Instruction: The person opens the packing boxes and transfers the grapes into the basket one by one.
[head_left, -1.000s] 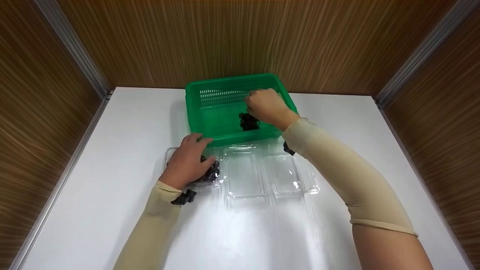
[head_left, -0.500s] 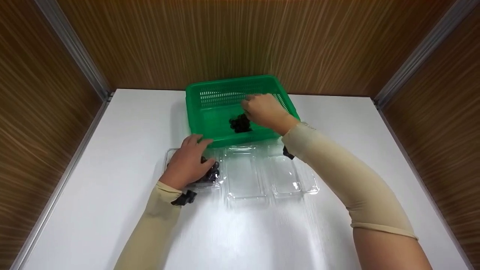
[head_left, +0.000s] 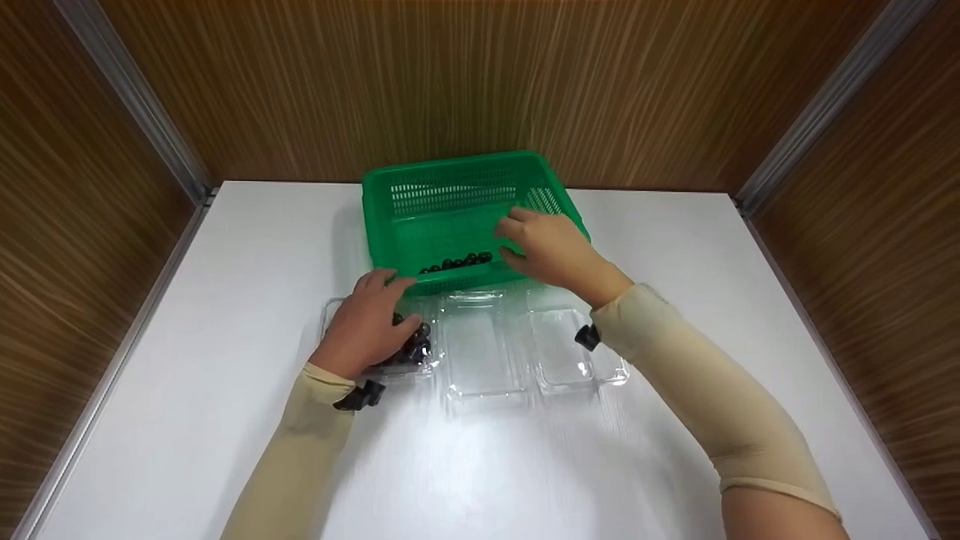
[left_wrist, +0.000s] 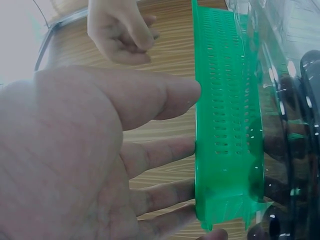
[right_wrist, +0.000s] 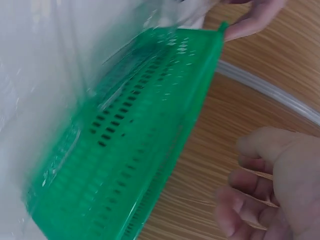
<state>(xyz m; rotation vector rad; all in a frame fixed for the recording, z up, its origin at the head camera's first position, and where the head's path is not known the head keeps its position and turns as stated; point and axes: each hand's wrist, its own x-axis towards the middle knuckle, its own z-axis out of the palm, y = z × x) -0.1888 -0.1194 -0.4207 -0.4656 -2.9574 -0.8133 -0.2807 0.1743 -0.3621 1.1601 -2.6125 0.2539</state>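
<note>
A bunch of dark, round grapes [head_left: 456, 262] lies along the near wall of the green basket [head_left: 465, 159], its lower part hidden behind that wall. Over the basket's right side is my right hand [head_left: 553, 246], fingers loosely bent and apart from the grapes; the right wrist view shows nothing between the fingers [right_wrist: 250, 184]. My left hand [head_left: 366, 324] rests over the leftmost clear plastic container [head_left: 431, 364], which holds more dark grapes [head_left: 416, 346]. Its fingers stretch forward to the basket's near left corner, and it grips nothing.
Two more clear plastic containers, a middle one [head_left: 484, 349] and a right one [head_left: 562, 345], stand side by side in front of the basket. Wood-grain panels [head_left: 465, 82] wall the white table [head_left: 465, 465] at the back and sides.
My right hand has let go of the bunch of grapes and drawn back to the right with its fingers loosened. The grapes now lie lower, by the basket's near wall. The left hand has stayed put.
</note>
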